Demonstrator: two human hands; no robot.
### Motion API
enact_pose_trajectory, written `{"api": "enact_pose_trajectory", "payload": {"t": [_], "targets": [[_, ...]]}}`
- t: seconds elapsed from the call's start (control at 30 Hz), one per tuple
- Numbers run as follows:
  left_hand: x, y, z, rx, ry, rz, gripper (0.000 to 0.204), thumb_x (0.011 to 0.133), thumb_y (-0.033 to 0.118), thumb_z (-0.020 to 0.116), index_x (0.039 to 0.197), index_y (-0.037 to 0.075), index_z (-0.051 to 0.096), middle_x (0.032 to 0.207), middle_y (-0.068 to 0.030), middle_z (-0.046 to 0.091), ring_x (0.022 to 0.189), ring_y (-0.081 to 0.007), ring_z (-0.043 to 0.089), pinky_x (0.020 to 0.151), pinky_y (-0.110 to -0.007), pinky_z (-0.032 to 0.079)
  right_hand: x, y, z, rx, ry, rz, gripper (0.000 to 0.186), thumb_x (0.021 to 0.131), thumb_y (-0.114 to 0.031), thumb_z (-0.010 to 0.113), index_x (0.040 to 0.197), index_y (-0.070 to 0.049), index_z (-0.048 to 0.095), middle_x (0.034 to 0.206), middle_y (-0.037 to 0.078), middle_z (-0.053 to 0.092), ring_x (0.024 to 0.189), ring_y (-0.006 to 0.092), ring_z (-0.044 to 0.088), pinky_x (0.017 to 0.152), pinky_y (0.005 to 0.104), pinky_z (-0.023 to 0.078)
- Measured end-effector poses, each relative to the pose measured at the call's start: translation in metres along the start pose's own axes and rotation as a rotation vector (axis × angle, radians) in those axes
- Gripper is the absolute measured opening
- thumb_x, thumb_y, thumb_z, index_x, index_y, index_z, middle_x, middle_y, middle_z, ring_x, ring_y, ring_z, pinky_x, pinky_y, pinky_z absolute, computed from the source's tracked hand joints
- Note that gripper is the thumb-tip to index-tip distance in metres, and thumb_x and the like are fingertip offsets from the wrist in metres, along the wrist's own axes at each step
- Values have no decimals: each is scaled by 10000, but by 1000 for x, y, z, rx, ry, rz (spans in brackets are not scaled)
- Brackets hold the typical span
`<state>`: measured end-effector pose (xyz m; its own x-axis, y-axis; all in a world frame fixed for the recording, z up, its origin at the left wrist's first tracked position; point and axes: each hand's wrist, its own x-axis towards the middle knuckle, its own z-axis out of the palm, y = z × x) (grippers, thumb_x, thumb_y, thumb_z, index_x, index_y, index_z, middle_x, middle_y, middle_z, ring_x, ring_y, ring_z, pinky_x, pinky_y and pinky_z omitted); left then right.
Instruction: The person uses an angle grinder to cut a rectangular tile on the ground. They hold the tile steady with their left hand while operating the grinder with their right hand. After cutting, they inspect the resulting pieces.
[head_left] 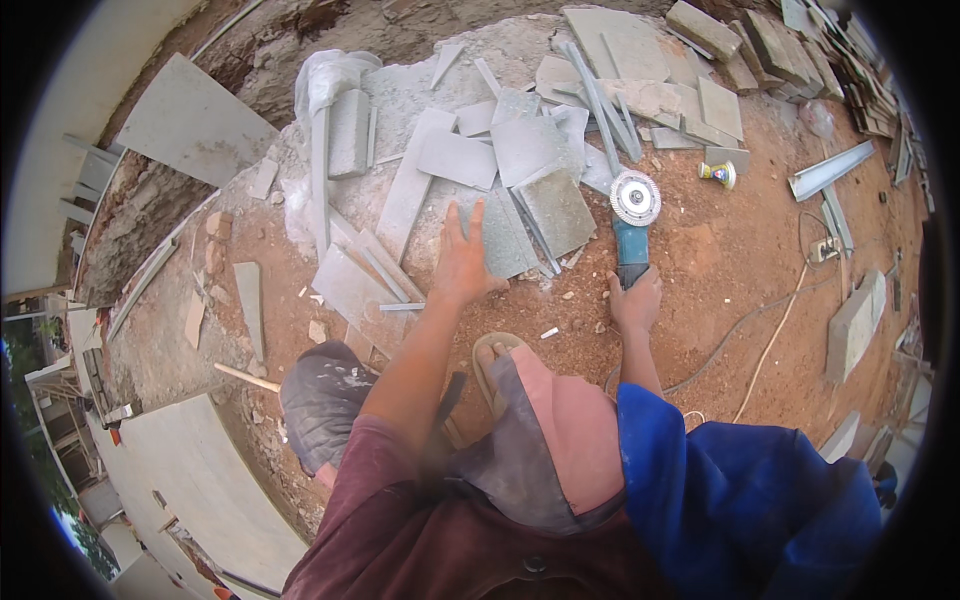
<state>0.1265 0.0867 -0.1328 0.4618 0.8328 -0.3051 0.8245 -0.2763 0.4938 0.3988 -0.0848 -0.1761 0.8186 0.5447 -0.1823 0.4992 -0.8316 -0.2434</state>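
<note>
My right hand [636, 302] grips the rear of a teal angle grinder [631, 243]. Its round cutting disc [635, 198] faces up at the far end, beside the pile of grey stone tiles. Reaching forward on the left, my left hand [466, 258] has its fingers spread and holds nothing. It hovers over or near a grey stone tile [508, 250]; whether it touches is unclear. Just right of that tile, a darker square tile [557, 212] leans on thin cut strips. More pale tiles [458, 160] overlap behind them.
A power cord [735, 325] runs over the red dirt to a socket block [824, 249] on the right. A small can [717, 174] lies beyond the grinder, near a metal channel [831, 170]. Stacked slabs [770, 50] stand at the far right. A wooden handle [246, 377] lies left of my knee.
</note>
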Motion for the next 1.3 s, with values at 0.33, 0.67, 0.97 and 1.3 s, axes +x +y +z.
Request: {"api": "enact_pose_trajectory", "payload": {"t": [0.33, 0.67, 0.97, 1.3], "targets": [[-10, -5, 1, 100, 108, 38, 1450, 641, 434, 1033, 1726, 101, 129, 1753, -344, 87, 1607, -529, 221, 1294, -531, 334, 25, 20, -7, 206, -89, -27, 611, 780, -266, 910, 1229, 37, 629, 1045, 211, 745, 959, 404, 740, 893, 487, 578], [-42, 94, 26, -888, -94, 129, 924, 847, 528, 916, 1451, -70, 556, 1306, -260, 716, 1227, -371, 701, 1069, -485, 544, -59, -24, -61, 1157, -476, -149, 368, 800, -70, 836, 1132, -21, 684, 951, 7, 706, 816, 97, 654, 732, 277, 523], [-55, 108, 6, -883, 33, -78, 705, 703, 401, 962, 1174, -46, 687, 1058, -228, 781, 999, -343, 775, 919, -450, 592, -92, -65, -70, 883, -548, -257, 533, 708, -102, 943, 1141, -25, 643, 988, 69, 736, 822, 135, 696, 716, 327, 581], [-59, 99, -20, -958, -17, 103, 774, 834, 434, 912, 1353, -70, 637, 1097, -235, 789, 1049, -335, 783, 912, -444, 608, -94, -88, -79, 1147, -488, -334, 479, 707, -71, 892, 1129, 4, 679, 954, 72, 755, 836, 144, 711, 738, 335, 574]]}}
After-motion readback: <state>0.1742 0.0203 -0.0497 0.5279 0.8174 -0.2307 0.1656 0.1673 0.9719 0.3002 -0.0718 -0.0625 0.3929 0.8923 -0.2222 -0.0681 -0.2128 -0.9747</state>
